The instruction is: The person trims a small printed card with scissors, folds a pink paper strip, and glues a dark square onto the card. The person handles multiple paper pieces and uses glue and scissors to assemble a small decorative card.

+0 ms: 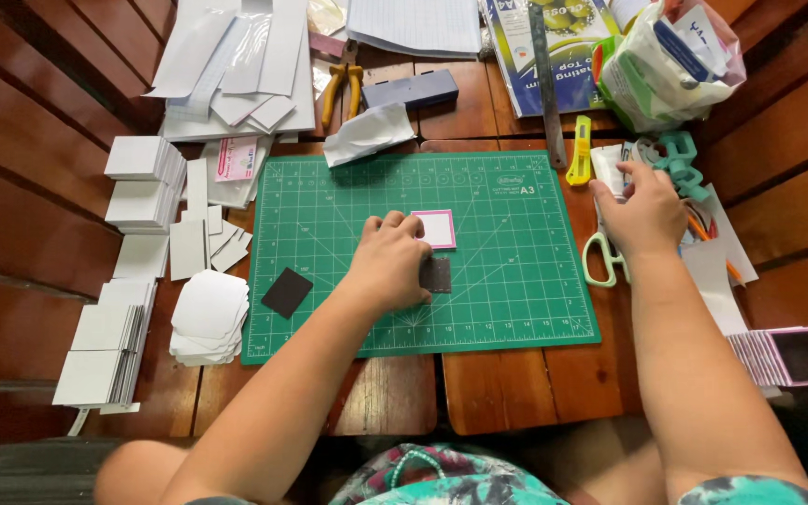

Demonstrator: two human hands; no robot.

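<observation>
A small white card with a pink border (pixel 436 228) lies near the middle of a green cutting mat (pixel 516 299). The left hand (pixel 387 264) rests palm down just beside it, fingers curled, covering part of a dark square piece (pixel 437 274); whether it grips that piece cannot be told. The right hand (pixel 644 213) reaches past the mat's right edge, fingers closed around a small white object (pixel 613 179), above mint-handled scissors (pixel 600 259). Another dark square (pixel 287 293) lies on the mat's left side. Stacks of white cards (pixel 109 351) sit on the wooden table (pixel 507 388) at left.
</observation>
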